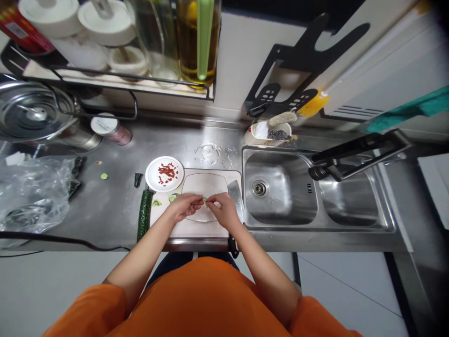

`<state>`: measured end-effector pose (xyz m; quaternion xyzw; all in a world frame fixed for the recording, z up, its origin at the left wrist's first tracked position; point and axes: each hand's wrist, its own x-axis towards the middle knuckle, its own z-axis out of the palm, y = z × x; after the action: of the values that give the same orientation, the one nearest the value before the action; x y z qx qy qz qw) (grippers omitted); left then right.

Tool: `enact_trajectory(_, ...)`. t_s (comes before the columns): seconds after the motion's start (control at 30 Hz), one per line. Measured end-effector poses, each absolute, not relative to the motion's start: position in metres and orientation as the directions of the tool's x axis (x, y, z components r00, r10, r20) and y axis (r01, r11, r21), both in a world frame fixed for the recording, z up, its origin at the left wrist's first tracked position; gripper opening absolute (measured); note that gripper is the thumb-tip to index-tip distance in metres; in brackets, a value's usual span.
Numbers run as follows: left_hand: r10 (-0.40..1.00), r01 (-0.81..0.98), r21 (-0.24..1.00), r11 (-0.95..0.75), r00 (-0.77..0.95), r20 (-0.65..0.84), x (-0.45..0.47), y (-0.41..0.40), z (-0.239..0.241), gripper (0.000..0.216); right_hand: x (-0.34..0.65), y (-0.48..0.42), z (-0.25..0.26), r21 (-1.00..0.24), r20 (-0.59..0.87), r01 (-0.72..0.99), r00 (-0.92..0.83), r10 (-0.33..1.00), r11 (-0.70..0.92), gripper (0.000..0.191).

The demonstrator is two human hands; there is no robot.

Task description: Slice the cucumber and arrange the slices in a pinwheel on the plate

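Note:
Over the cutting board [189,229], my left hand [184,206] and my right hand [223,208] meet, fingertips pinched on a small piece of cucumber [204,199]. Beneath them is a pale rounded-square shape, perhaps a plate [205,183]. Green cucumber scraps [156,202] lie on the board by my left hand. A cleaver [235,192] rests along the board's right side, its black handle past the counter edge. Left of the board lie a long dark-green cucumber [143,217] and a cut-off cucumber end [138,179]. Behind, a white plate [150,177] carries small red pieces.
To the right is a double steel sink [280,187] with a black faucet [351,157]. A caddy [249,136] stands behind it. Plastic bags [38,192], a pot [35,112] and a pink canister [117,133] occupy the left. A jar rack [140,84] overhangs the back.

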<state>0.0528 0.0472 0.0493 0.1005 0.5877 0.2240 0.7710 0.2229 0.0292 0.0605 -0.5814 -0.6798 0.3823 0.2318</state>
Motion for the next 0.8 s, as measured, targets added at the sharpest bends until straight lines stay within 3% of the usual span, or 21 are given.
enact_trajectory(0.3, 0.472, -0.160, 0.444, 0.882, 0.256, -0.844, 0.057, 0.069, 0.044, 0.029, 0.225, 0.040, 0.054, -0.821, -0.132, 0.571, -0.213, 0.968, 0.014, 0.008)
enact_trajectory(0.5, 0.496, -0.142, 0.476, 0.868, 0.192, -0.847, 0.059, 0.075, 0.044, 0.039, 0.231, 0.044, 0.050, -0.814, -0.148, 0.581, -0.216, 0.965, 0.005, 0.009)
enact_trajectory(0.67, 0.630, -0.058, 0.629, 0.775, 0.141, -0.764, 0.061, 0.079, 0.038, 0.034, 0.228, 0.047, 0.041, -0.818, -0.300, 0.540, -0.108, 0.948, -0.198, 0.013)
enact_trajectory(0.8, 0.774, 0.169, 0.770, 0.616, 0.057, -0.631, 0.063, 0.086, 0.034, 0.024, 0.222, 0.056, 0.029, -0.804, -0.431, 0.467, -0.033, 0.902, -0.367, 0.016)
